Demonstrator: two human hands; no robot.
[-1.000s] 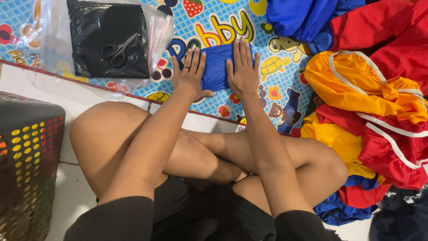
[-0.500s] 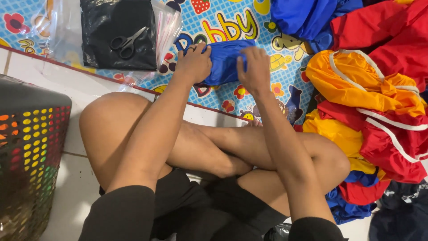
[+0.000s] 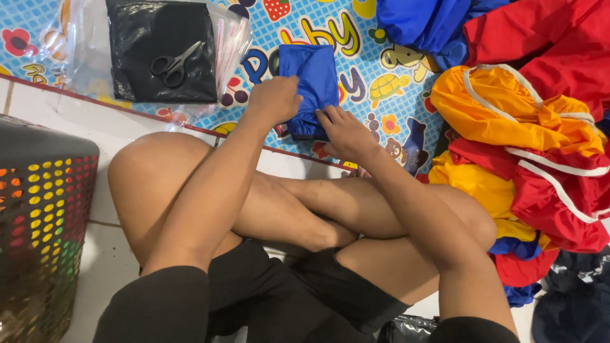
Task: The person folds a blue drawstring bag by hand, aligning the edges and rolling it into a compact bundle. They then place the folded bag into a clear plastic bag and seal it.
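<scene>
A folded blue garment (image 3: 310, 79) lies on a colourful play mat (image 3: 356, 44) in front of my crossed legs. My left hand (image 3: 274, 100) grips the garment's near left edge with the fingers curled. At the near right edge, my right hand (image 3: 344, 131) pinches the cloth and presses it down. Both hands touch the blue garment's lower end, and the upper part lies flat on the mat.
Black scissors (image 3: 173, 62) rest on a black folded cloth in a clear plastic bag (image 3: 159, 54) at the upper left. A pile of red, yellow and blue garments (image 3: 534, 127) fills the right. A dark perforated laundry basket (image 3: 41, 228) stands at the left on white tiles.
Both hands slid from flat on top of the blue garment down to its near edge and closed on it. The folded garment now shows more fully.
</scene>
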